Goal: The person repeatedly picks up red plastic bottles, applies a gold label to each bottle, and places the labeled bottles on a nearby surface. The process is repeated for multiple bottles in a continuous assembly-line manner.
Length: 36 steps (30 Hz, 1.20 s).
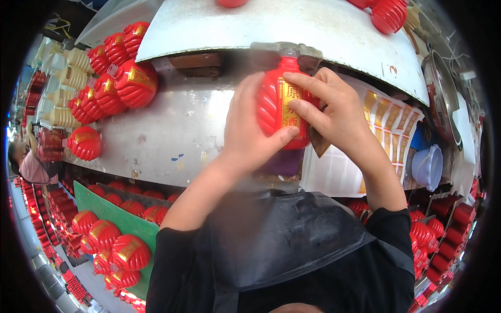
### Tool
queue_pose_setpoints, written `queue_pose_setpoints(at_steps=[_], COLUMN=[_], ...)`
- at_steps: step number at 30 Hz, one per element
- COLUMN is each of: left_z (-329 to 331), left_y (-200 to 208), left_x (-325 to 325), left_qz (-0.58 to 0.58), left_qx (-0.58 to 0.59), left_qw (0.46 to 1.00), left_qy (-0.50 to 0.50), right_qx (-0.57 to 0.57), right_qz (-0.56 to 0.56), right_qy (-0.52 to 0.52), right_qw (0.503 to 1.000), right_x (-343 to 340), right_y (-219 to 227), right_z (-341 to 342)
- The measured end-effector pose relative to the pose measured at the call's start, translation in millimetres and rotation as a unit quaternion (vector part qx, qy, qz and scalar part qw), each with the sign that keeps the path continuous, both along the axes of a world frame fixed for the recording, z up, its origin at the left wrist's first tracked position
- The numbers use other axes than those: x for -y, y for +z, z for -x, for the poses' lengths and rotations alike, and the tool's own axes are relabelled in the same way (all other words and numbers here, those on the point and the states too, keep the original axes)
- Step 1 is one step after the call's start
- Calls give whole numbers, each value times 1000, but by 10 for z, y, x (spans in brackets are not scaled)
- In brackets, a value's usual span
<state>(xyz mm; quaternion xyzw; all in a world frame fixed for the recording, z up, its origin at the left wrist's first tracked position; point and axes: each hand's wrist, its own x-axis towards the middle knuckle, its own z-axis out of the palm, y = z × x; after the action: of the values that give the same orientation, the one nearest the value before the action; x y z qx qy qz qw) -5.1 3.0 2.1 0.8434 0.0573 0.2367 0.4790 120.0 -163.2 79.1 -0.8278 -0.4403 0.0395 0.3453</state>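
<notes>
A red plastic bottle [268,101] with ribbed sides lies on the metal work surface, its clear neck [288,52] resting in a grey notched holder [312,55] at the board's edge. Down its front runs a yellow-gold label [290,107]. My left hand [245,130], partly blurred, grips the bottle's left side, with the thumb on the label's lower end. My right hand [331,101] is bent over the right side, index fingertip and thumb pressing the label. Under that palm sticks out a flat, brown, pointed piece [319,144]; whether the hand holds it I cannot tell.
Right of the bottle lies a sheet of gold labels [389,125]. A white board [292,23] spans the far side. Several red bottles [134,83] stand at the left; more lie by a green panel [115,214]. A pale bucket [428,167] stands right. A person [34,164] is far left.
</notes>
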Motion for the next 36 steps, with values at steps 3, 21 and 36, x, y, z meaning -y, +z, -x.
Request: queue_pose_setpoints(at_steps=[3, 21, 36], left_z=[-28, -99, -123], left_y=[-7, 9, 63], left_x=[4, -95, -22], left_qz=[-3, 93, 80], left_qx=[9, 47, 37], left_qw=[1000, 994, 996], left_qy=[5, -28, 14], right_qx=[-11, -197, -124], right_qz=[12, -24, -22], right_qy=[3, -60, -67], right_qw=[1000, 978, 990], right_x=[-16, 286, 248], right_y=[-13, -241, -341], right_z=[-15, 172, 178])
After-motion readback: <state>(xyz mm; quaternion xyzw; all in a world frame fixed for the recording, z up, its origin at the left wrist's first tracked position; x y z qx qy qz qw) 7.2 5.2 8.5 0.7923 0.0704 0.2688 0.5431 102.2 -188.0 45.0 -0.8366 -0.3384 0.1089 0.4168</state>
